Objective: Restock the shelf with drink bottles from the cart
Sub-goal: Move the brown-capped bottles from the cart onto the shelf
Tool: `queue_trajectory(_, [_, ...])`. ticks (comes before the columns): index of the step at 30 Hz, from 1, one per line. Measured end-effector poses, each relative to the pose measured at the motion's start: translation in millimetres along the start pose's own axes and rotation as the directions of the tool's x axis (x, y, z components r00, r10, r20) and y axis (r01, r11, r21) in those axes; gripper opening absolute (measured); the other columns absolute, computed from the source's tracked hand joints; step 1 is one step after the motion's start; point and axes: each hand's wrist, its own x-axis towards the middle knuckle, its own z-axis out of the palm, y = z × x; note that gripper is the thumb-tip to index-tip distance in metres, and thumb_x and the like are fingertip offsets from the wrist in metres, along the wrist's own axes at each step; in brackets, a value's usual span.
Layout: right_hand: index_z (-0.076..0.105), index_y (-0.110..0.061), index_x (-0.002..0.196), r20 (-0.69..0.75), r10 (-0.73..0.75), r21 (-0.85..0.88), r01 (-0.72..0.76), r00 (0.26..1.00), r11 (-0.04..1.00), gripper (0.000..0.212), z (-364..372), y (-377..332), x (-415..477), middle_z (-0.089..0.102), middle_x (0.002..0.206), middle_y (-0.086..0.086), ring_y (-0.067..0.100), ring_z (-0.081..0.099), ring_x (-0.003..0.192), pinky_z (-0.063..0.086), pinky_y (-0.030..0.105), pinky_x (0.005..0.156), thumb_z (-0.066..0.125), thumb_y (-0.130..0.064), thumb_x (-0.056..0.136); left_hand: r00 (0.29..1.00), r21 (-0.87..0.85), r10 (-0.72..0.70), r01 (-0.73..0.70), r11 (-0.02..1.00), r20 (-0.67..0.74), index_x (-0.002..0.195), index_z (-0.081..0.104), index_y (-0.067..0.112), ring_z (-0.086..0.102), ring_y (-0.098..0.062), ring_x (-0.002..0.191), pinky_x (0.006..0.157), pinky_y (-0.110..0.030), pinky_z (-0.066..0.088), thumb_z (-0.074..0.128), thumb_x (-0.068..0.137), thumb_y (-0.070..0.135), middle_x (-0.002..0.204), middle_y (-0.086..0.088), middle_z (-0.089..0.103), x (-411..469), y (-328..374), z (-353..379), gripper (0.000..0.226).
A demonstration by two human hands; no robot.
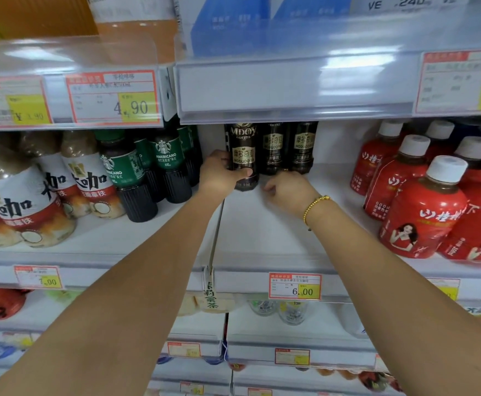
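Observation:
Three dark brown coffee bottles with gold lettering stand deep on the white shelf (262,238). My left hand (222,174) is wrapped around the nearest, leftmost coffee bottle (243,151), thumb across its front. Two more coffee bottles (273,148) (303,147) stand to its right, further back. My right hand (288,190), with a gold bracelet at the wrist, hovers just in front of those two, fingers curled and holding nothing. The cart is out of view.
Green-labelled Starbucks bottles (165,167) and white latte bottles (19,201) fill the shelf to the left, past a thin divider (216,232). Red bottles with white caps (422,207) crowd the right. Price rails run above and below. Bare shelf lies between both forearms.

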Motion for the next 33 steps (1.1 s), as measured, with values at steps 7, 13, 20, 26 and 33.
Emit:
queue_trajectory(7, [0.069, -0.008, 0.094, 0.026, 0.005, -0.013, -0.004, 1.0, 1.0, 0.022, -0.7, 0.6, 0.8, 0.065, 0.103, 0.014, 0.03, 0.058, 0.099, 0.032, 0.02, 0.074, 0.05, -0.006, 0.085, 1.0, -0.002, -0.008, 0.008, 1.0, -0.007, 0.117, 0.055, 0.0, 0.064, -0.026, 0.102, 0.091, -0.041, 0.052, 0.081, 0.068, 0.011, 0.115, -0.015, 0.065, 2.6, -2.6, 1.1, 0.057])
queue_trajectory(13, [0.067, -0.003, 0.096, 0.047, 0.015, -0.051, -0.013, 0.999, 0.999, 0.02, -22.4, -21.4, -25.4, 0.065, 0.106, 0.016, 0.031, 0.058, 0.102, 0.039, 0.024, 0.076, 0.052, -0.014, 0.089, 0.997, 0.022, 0.038, -0.037, 0.999, -0.063, 0.083, 0.066, 0.005, 0.061, -0.013, 0.067, 0.064, -0.022, 0.051, 0.075, 0.074, 0.029, 0.079, -0.007, 0.067, -43.9, 18.3, -26.2, 0.027])
queue_trajectory(20, [0.054, -0.011, 0.076, -0.332, -0.182, 0.26, 0.275, 0.926, 0.926, 0.015, 23.9, -119.8, -153.1, 0.048, 0.075, -0.002, 0.012, 0.042, 0.068, 0.034, 0.03, 0.063, 0.059, -0.021, 0.086, 0.989, 0.199, 0.121, -0.101, 0.975, -0.09, 0.058, 0.048, 0.0, 0.052, -0.025, 0.047, 0.053, -0.039, 0.047, 0.051, 0.093, 0.035, 0.049, -0.015, 0.053, -214.5, -63.6, -129.0, 0.049])
queue_trajectory(26, [0.051, -0.011, 0.118, 0.484, -0.208, 0.309, 0.056, 0.85, 0.949, 0.03, 220.7, -176.9, -231.7, 0.054, 0.114, 0.007, 0.026, 0.056, 0.101, 0.045, 0.034, 0.084, 0.052, -0.026, 0.092, 0.892, 0.249, -0.45, 0.428, 0.869, 0.036, 0.085, 0.059, 0.019, 0.063, -0.011, 0.065, 0.063, -0.029, 0.051, 0.063, 0.087, 0.027, 0.07, 0.004, 0.064, -334.0, -255.3, -188.0, 0.009])
queue_trajectory(33, [0.038, -0.016, 0.138, 0.81, -0.044, 0.203, -0.208, 0.585, 0.957, 0.048, 422.1, -212.9, -278.4, 0.04, 0.142, 0.011, 0.026, 0.044, 0.126, 0.037, 0.03, 0.104, 0.053, -0.023, 0.093, 0.57, 0.446, -0.816, 0.707, 0.548, 0.099, 0.123, 0.054, 0.017, 0.06, -0.024, 0.099, 0.079, -0.025, 0.047, 0.068, 0.081, 0.022, 0.118, -0.009, 0.055, -429.4, -438.1, -197.8, 0.045])
